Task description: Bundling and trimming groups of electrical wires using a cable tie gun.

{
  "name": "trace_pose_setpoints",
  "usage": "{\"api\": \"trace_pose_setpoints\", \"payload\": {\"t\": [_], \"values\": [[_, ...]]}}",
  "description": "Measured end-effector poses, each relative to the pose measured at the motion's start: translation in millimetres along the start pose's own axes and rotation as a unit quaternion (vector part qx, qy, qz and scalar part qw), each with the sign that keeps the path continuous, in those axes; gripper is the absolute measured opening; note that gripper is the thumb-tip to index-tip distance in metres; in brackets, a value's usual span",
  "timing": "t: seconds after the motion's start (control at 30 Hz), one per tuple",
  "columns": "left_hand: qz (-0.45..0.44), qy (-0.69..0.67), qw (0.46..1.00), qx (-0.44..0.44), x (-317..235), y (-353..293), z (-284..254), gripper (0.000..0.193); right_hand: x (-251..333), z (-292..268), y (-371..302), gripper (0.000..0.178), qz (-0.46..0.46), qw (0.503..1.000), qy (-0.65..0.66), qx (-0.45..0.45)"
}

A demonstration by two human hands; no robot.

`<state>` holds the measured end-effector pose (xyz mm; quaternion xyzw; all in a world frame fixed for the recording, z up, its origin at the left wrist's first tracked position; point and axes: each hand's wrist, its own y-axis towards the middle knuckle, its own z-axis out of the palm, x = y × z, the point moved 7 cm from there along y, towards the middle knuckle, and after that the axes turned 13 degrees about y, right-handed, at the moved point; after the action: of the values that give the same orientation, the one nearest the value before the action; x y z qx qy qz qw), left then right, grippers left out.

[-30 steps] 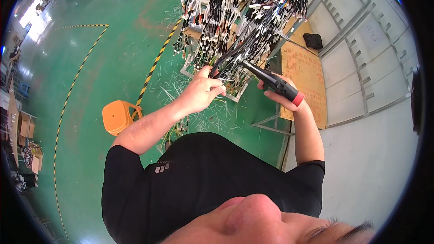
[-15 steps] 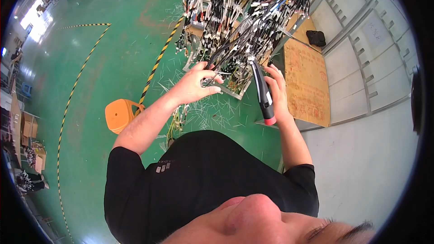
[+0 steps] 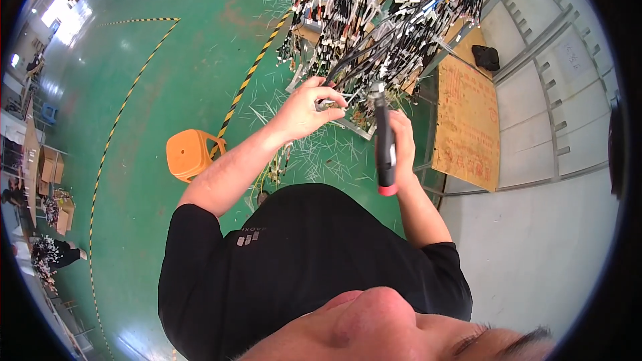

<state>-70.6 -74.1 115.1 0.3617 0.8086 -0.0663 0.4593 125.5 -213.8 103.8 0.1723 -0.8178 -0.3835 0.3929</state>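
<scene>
A thick mass of wire harnesses (image 3: 374, 27), mostly black with white connectors, hangs in front of me. My left hand (image 3: 313, 108) is closed round several black cables (image 3: 349, 61) at its lower edge, thumb and fingers curled toward each other. In my right hand (image 3: 401, 137) is a black cable tie gun (image 3: 386, 140) with a red rear end. Its metal nose meets the cables just right of my left hand. The fingers of my right hand are partly hidden behind the gun's body. What sits in the nose is too small to make out.
Cut white strips (image 3: 328, 157) litter the green floor under the harnesses. An orange stool (image 3: 188, 154) stands to my left, near yellow-black floor tape (image 3: 251, 77). A brown board (image 3: 466, 124) with a black bundle (image 3: 485, 57) lies right, beside a pale panelled wall (image 3: 525, 134).
The cable tie gun has tilted more upright, and my right hand has moved a little left with it. My left hand keeps its hold on the cables. The whole view has shifted slightly.
</scene>
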Motion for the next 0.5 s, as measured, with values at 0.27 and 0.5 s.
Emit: {"api": "trace_pose_setpoints", "payload": {"t": [0.27,0.5], "values": [[0.041,-0.221,0.969,0.099,23,-7,21,0.051,-32,43,39,0.058,0.294,0.787,0.536,0.085],[0.025,-0.170,0.983,0.071,87,-61,51,0.075,-2,66,75,0.050,0.284,0.742,0.595,0.117]]}}
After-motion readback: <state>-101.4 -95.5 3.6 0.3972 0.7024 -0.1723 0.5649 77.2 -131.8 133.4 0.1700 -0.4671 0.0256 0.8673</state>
